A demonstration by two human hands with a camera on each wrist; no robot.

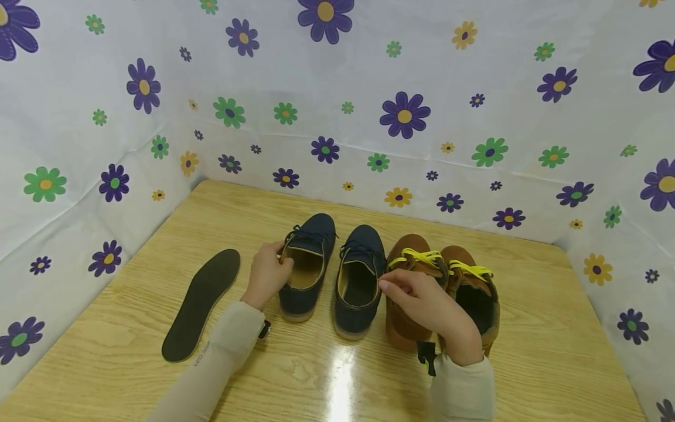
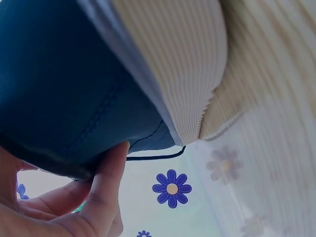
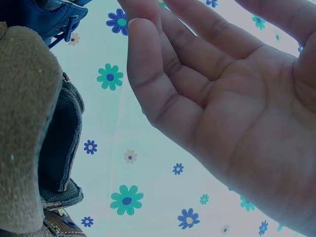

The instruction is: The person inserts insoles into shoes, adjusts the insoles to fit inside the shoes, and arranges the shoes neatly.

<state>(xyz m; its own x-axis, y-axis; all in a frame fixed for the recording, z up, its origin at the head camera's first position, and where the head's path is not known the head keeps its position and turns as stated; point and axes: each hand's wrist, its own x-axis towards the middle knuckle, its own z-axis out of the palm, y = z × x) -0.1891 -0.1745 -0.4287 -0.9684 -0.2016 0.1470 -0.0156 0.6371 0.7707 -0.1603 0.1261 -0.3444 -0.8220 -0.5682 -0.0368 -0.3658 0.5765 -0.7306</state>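
Two navy lace-up shoes stand side by side, toes away from me. My left hand [image 1: 266, 274] grips the left side of the collar of the left navy shoe [image 1: 312, 239], which has a tan inside; the left wrist view shows the fingers [image 2: 109, 173] at its blue upper. The right navy shoe [image 1: 362, 240] has a dark inside. Above the nearer brown shoe [image 1: 413, 245], my right hand [image 1: 427, 302] reaches toward the right navy shoe's collar with fingertips right at its edge. In the right wrist view its fingers [image 3: 148, 69] are loosely bent and hold nothing.
A dark insole [image 1: 201, 306] lies flat on the wooden table [image 1: 295, 381] left of the shoes. Another brown shoe [image 1: 457, 255] with yellow laces [image 1: 473, 269] stands furthest right. A white flowered cloth [image 1: 358, 64] walls the back and both sides.
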